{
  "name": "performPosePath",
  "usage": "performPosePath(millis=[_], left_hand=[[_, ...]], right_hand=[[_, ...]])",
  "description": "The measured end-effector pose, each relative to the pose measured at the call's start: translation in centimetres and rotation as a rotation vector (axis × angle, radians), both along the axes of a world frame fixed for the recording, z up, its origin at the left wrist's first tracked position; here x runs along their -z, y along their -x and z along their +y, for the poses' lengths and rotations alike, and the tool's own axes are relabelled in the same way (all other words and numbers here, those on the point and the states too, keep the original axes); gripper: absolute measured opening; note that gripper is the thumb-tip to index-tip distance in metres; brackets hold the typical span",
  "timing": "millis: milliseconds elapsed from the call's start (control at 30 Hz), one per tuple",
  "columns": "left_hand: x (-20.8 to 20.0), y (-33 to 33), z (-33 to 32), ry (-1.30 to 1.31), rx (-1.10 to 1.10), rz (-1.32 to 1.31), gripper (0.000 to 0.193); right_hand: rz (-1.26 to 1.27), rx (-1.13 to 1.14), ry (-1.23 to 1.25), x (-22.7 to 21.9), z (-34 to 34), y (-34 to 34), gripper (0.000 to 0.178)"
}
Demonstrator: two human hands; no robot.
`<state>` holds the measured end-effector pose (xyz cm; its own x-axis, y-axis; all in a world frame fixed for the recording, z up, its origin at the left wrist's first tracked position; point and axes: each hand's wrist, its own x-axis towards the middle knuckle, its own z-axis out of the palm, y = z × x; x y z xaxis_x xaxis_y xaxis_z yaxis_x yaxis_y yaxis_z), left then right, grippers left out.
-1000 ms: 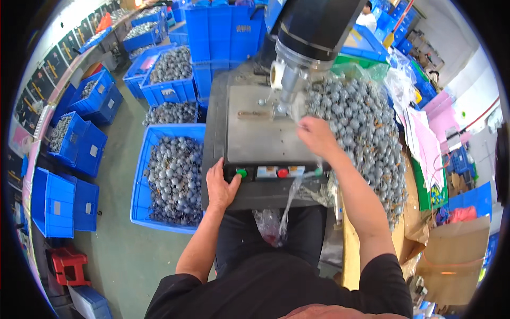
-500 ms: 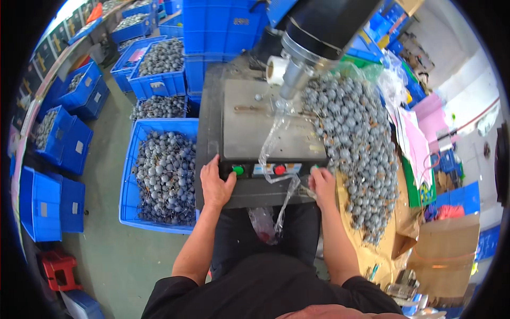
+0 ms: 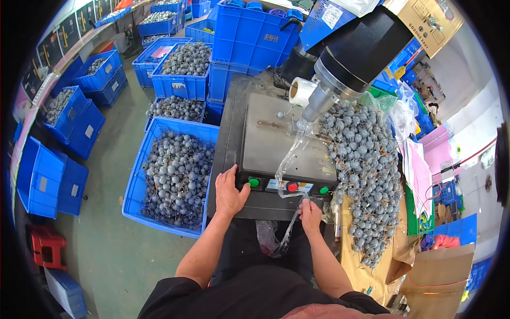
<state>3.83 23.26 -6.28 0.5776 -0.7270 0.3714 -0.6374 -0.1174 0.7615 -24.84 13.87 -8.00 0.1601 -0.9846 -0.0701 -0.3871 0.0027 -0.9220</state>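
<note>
A grey press machine (image 3: 276,143) with a black and silver head (image 3: 348,64) stands in front of me. My left hand (image 3: 230,192) rests on its front edge, thumb beside the green button (image 3: 254,182). A red button (image 3: 292,187) and a second green button (image 3: 324,190) sit further right. My right hand (image 3: 310,212) is below the panel, fingers closed on a clear plastic strip (image 3: 291,159) that runs up to the machine head and hangs down to my lap. A heap of blue-grey round parts (image 3: 364,175) lies on the bench at the right.
A blue crate (image 3: 172,178) full of the same round parts stands on the floor at my left, with more blue crates (image 3: 183,66) behind and stacked ones (image 3: 50,181) further left. A cardboard box (image 3: 438,276), pink sheets (image 3: 425,165) and a red stool (image 3: 48,247) lie around.
My right hand came back from the machine plate down to the front panel, then dropped just below it, holding the plastic strip. My left hand stayed on the front edge.
</note>
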Motion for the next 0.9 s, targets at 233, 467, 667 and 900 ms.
performPosePath(millis=[233,467,667,900], left_hand=[[0.1,-0.3,0.0,0.000,0.020,0.008,0.064],[0.4,-0.5,0.3,0.049,0.036,0.045,0.060],[0.6,-0.6,0.4,0.047,0.050,0.073,0.059],[-0.2,-0.6,0.2,0.065,0.018,0.102,0.055]], right_hand=[[0.164,0.018,0.126,0.1,-0.3,-0.5,0.043],[0.307,0.059,0.217,-0.2,0.4,-1.3,0.043],[0.382,0.056,0.236,0.1,0.2,-1.1,0.043],[0.474,0.041,0.365,0.3,0.4,-1.4,0.041]])
